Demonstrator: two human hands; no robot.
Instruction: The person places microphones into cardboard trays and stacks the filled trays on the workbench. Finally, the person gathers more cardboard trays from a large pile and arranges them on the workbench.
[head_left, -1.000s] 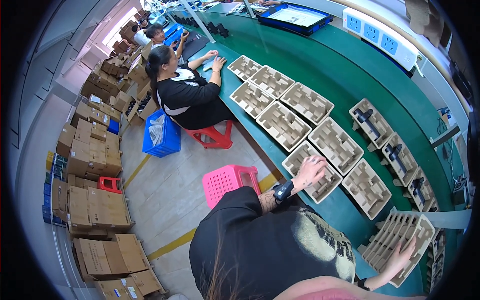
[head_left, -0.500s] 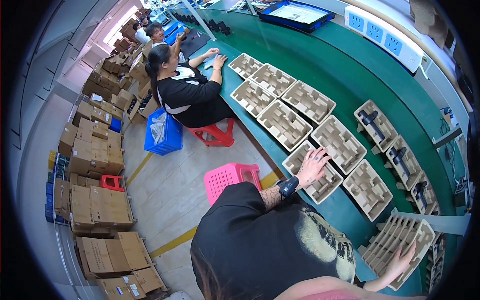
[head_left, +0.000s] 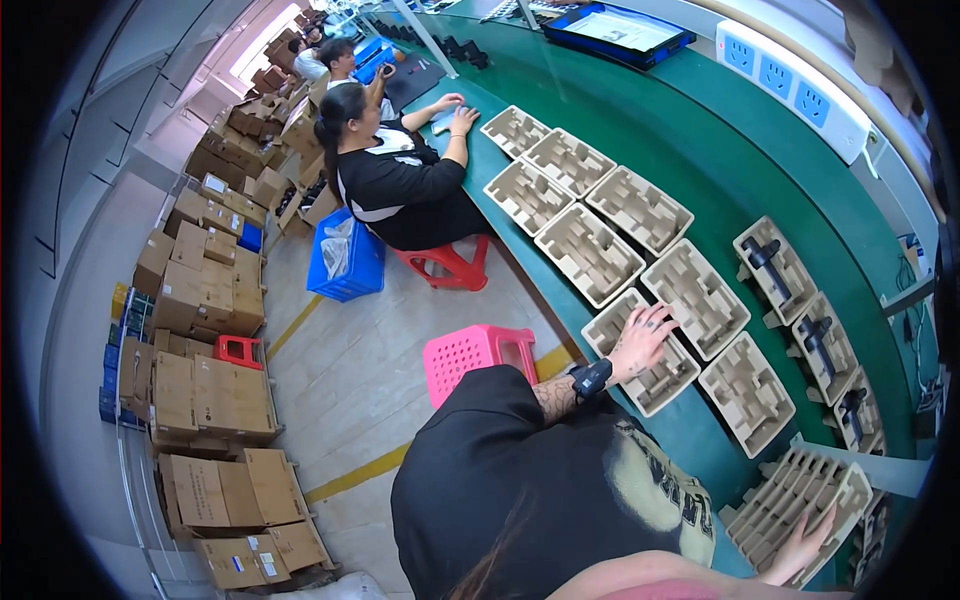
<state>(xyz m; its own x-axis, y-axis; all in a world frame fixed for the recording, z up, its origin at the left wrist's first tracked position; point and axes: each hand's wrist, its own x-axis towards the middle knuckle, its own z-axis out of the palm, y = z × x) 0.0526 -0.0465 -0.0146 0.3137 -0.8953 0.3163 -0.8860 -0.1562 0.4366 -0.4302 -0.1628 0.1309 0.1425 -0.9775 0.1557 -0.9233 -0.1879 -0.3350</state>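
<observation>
My left hand (head_left: 643, 343) reaches over a moulded pulp tray (head_left: 672, 388) at the table's near edge. Its fingers are spread, with the tips by the rim of the adjoining pulp tray (head_left: 697, 297); contact is hard to tell. Low on the right, my right hand (head_left: 803, 548) has its fingers along the side of a stack of nested pulp trays (head_left: 775, 505) tipped on its side, and holds it. Another pulp tray (head_left: 748, 392) lies between the hands. Several more compartmented trays run away from me in two rows, with no parts visible in them.
Pulp trays holding dark parts (head_left: 765, 258) line the right side of the green table (head_left: 690, 150). A power strip (head_left: 790, 85) and a blue-black bin (head_left: 618, 38) are behind. A seated co-worker (head_left: 400, 185), a blue crate (head_left: 343, 262), a pink stool (head_left: 470, 358) and stacked cartons (head_left: 215, 395) stand left.
The whole view has shifted, so the scene sits slightly farther right. Both hands stay at about the same trays. A co-worker at the far end has turned the head.
</observation>
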